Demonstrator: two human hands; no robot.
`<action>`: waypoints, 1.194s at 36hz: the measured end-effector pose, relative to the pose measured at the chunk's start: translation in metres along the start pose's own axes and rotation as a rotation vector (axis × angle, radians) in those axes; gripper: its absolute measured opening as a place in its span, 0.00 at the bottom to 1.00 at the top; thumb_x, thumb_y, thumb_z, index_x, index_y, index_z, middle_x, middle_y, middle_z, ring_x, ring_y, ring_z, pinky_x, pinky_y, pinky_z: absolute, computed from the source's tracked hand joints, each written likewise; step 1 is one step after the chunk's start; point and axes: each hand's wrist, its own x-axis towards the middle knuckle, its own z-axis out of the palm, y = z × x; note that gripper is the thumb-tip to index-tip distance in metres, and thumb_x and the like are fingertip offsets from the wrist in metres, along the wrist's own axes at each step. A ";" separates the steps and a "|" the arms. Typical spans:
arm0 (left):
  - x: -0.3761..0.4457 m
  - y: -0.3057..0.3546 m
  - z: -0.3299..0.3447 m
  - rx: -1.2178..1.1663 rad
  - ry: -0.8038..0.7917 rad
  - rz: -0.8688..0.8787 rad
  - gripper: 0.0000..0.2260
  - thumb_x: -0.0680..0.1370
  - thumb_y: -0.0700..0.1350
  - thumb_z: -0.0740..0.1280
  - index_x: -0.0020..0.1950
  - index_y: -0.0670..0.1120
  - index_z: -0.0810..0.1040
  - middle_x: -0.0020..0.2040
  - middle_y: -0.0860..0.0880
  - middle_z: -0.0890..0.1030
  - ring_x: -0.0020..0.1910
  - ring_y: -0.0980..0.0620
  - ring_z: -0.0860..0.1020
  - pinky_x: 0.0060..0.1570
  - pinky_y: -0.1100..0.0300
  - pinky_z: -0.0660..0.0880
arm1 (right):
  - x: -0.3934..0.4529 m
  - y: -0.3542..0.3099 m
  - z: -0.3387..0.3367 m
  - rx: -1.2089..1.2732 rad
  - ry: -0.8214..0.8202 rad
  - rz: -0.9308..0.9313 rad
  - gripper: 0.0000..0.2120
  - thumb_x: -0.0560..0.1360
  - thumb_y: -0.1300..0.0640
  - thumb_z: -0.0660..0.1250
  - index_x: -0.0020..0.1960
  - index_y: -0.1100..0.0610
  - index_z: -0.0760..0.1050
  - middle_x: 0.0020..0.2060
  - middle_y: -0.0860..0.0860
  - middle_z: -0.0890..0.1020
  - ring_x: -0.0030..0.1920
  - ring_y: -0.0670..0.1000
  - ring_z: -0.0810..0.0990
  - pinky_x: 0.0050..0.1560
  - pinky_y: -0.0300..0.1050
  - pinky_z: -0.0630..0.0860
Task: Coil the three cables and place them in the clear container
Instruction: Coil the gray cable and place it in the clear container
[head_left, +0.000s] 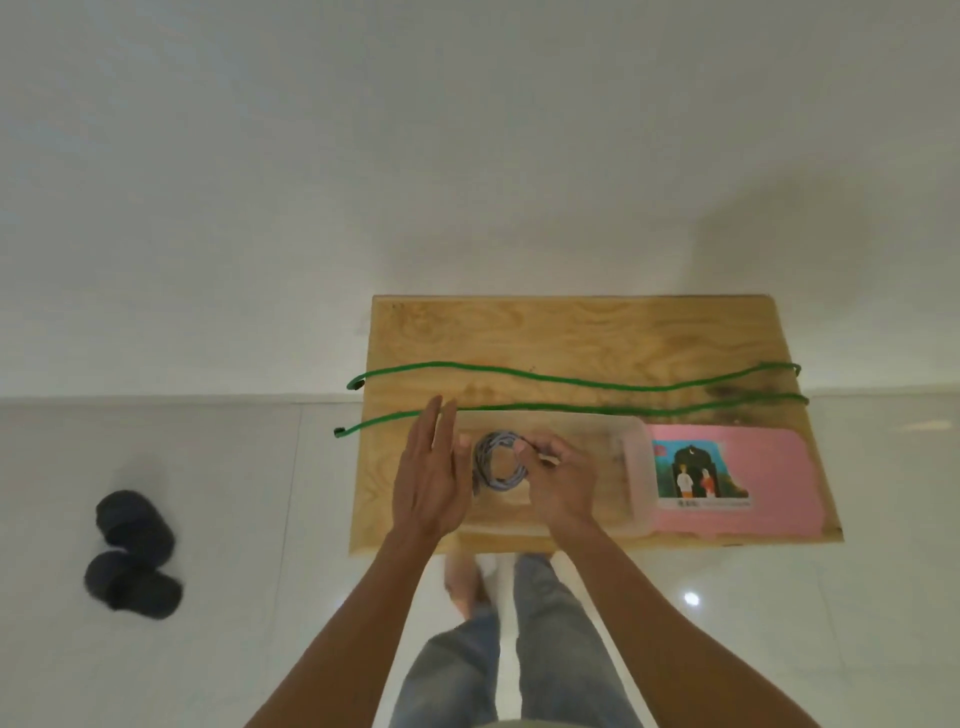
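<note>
A grey cable (498, 462) wound into a small coil hangs over the clear container (634, 478) on the wooden table (571, 332). My right hand (561, 478) pinches the coil's right side. My left hand (431, 467) is beside the coil on its left, flat, fingers straight, holding nothing. Two green cables lie stretched across the table behind the container: the far green cable (571, 382) and the near green cable (597, 410), whose ends overhang both table edges.
A pink lid (769, 483) with a picture label lies right of the container. A pair of dark slippers (132, 556) sits on the white floor at left. My legs and bare foot show below the table's front edge.
</note>
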 end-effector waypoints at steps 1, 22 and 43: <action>-0.001 -0.005 0.004 0.016 -0.025 0.028 0.25 0.85 0.53 0.49 0.80 0.44 0.59 0.81 0.45 0.59 0.79 0.47 0.57 0.76 0.50 0.59 | 0.002 0.005 0.005 0.014 0.002 -0.006 0.03 0.73 0.62 0.74 0.47 0.60 0.85 0.37 0.44 0.83 0.37 0.37 0.81 0.47 0.45 0.81; -0.014 -0.023 0.020 -0.020 -0.063 0.049 0.30 0.84 0.58 0.44 0.81 0.41 0.55 0.82 0.44 0.56 0.81 0.50 0.53 0.77 0.46 0.59 | 0.018 0.030 0.052 0.091 -0.021 0.104 0.06 0.73 0.58 0.75 0.48 0.59 0.84 0.39 0.50 0.84 0.40 0.46 0.82 0.44 0.30 0.76; -0.016 -0.022 0.013 -0.093 -0.049 0.000 0.30 0.84 0.60 0.44 0.81 0.45 0.54 0.82 0.47 0.56 0.81 0.54 0.52 0.78 0.52 0.56 | -0.003 0.006 0.025 0.109 -0.014 0.228 0.15 0.77 0.51 0.71 0.62 0.53 0.75 0.45 0.47 0.83 0.45 0.44 0.81 0.42 0.24 0.74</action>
